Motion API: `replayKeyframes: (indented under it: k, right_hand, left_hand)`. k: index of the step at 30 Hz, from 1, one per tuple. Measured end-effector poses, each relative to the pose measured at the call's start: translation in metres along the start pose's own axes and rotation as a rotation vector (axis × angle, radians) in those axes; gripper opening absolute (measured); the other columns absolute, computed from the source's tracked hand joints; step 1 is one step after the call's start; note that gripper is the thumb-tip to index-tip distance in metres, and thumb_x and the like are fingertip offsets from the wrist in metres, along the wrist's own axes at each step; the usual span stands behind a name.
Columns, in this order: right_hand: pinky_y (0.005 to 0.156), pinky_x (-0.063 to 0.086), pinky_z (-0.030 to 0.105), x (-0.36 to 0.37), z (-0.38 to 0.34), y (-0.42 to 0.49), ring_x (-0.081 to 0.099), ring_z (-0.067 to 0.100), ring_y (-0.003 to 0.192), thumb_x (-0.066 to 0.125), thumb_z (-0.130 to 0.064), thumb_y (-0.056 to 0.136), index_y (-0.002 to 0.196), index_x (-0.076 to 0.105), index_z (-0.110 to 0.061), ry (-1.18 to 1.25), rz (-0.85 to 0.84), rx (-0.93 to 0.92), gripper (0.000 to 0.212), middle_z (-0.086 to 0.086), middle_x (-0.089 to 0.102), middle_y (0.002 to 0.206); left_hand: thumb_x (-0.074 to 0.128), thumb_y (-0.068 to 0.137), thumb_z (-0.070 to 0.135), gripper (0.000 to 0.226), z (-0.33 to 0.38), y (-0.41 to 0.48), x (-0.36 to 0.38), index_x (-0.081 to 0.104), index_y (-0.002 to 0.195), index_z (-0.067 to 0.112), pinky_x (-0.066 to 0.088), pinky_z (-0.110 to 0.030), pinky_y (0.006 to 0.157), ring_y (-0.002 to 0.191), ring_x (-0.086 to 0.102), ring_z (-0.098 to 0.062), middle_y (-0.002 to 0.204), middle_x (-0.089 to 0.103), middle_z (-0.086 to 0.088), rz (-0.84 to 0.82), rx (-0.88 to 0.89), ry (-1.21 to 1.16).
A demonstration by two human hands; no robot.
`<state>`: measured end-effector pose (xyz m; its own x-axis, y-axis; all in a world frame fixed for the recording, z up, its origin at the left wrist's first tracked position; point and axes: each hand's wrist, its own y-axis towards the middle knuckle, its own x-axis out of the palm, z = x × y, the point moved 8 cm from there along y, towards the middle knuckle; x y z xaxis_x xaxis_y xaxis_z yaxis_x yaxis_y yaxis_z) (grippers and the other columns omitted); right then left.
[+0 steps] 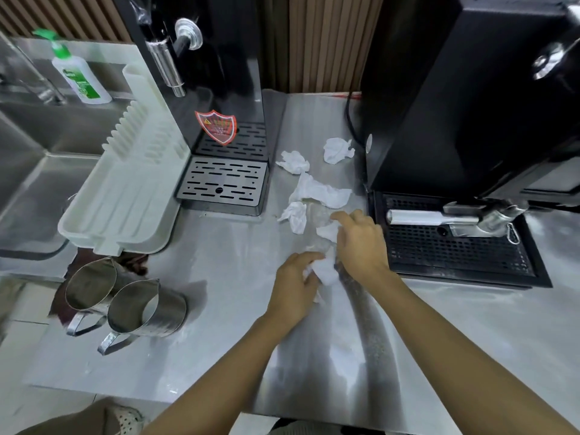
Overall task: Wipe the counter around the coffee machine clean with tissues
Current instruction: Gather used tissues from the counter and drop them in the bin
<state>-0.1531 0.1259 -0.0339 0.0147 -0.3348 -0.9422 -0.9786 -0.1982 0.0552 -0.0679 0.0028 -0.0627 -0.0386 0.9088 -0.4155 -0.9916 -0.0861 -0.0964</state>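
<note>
My left hand [295, 285] and right hand [361, 243] both clutch the tissue [326, 271] beside the coffee machine [455, 105]; I'd bunch it tight, then sweep the counter [219, 309] toward its front edge.

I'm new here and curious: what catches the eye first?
Two bare hands, the left hand and the right hand, grip a white tissue on the steel counter at the centre. Just beyond them lie crumpled tissues, between a black coffee machine on the right and another black machine on the left. Two steel jugs sit at the counter's left.
</note>
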Motion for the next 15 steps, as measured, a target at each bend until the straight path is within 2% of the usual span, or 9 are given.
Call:
replayKeyframes:
  k: [3,4,6,7,9,12,15]
  right_hand:
    - [0.071,0.053,0.039,-0.008,0.009,-0.011,0.059,0.027,0.083,0.045,0.000,0.094,0.124,0.063,-0.018,0.257,-0.016,0.078,0.039,0.005,0.048,0.108]
    - [0.074,0.053,0.037,-0.012,0.013,-0.015,0.058,0.023,0.082,0.044,0.001,0.095,0.121,0.065,-0.017,0.314,-0.002,0.095,0.037,0.002,0.047,0.107]
    - [0.078,0.048,0.019,-0.017,0.019,-0.021,0.055,0.015,0.083,0.043,0.003,0.095,0.113,0.068,-0.012,0.411,0.030,0.109,0.034,-0.001,0.045,0.107]
    - [0.077,0.042,0.009,-0.019,0.022,-0.024,0.053,0.011,0.082,0.043,0.005,0.094,0.111,0.068,-0.010,0.446,0.035,0.113,0.033,0.000,0.047,0.109]
    - [0.074,0.035,-0.002,-0.024,0.029,-0.032,0.053,0.005,0.080,0.049,0.002,0.095,0.108,0.068,-0.011,0.515,0.026,0.134,0.027,0.003,0.050,0.114]
    - [0.075,0.031,-0.005,-0.032,0.040,-0.047,0.051,0.004,0.089,0.068,-0.010,0.088,0.099,0.067,-0.016,0.614,0.005,0.169,0.013,-0.001,0.050,0.109]
    - [0.070,0.036,0.002,-0.040,0.053,-0.065,0.049,-0.001,0.084,0.077,-0.010,0.079,0.085,0.057,-0.020,0.627,0.025,0.195,0.023,-0.010,0.045,0.096]
  left_hand:
    - [0.047,0.087,-0.010,0.048,-0.005,0.006,-0.002,0.071,0.110,0.025,0.052,-0.020,0.086,0.094,0.063,-0.004,0.111,0.061,0.002,0.019,-0.110,-0.197]
    - [0.045,0.086,-0.012,0.048,-0.006,0.008,-0.003,0.074,0.103,0.022,0.054,-0.022,0.084,0.093,0.064,-0.004,0.111,0.064,0.001,0.028,-0.151,-0.239]
    - [0.042,0.082,-0.015,0.044,-0.003,0.009,-0.004,0.076,0.090,0.013,0.053,-0.017,0.072,0.085,0.067,-0.005,0.103,0.070,-0.004,0.053,-0.233,-0.307]
    - [0.042,0.082,-0.014,0.040,-0.001,0.010,-0.004,0.076,0.087,0.008,0.052,-0.017,0.067,0.083,0.068,-0.009,0.098,0.073,-0.005,0.058,-0.284,-0.365]
    - [0.048,0.083,-0.008,0.028,-0.001,0.010,0.003,0.075,0.085,0.002,0.051,-0.023,0.065,0.083,0.069,-0.018,0.093,0.074,-0.009,0.044,-0.382,-0.515]
    - [0.065,0.080,0.002,0.016,0.003,0.006,0.015,0.074,0.093,0.003,0.053,-0.034,0.070,0.077,0.067,-0.024,0.096,0.072,-0.019,0.024,-0.470,-0.648]
    - [0.074,0.078,0.003,0.026,0.022,-0.001,0.028,0.071,0.103,0.005,0.053,-0.028,0.059,0.074,0.066,-0.026,0.090,0.072,-0.018,-0.042,-0.459,-0.664]
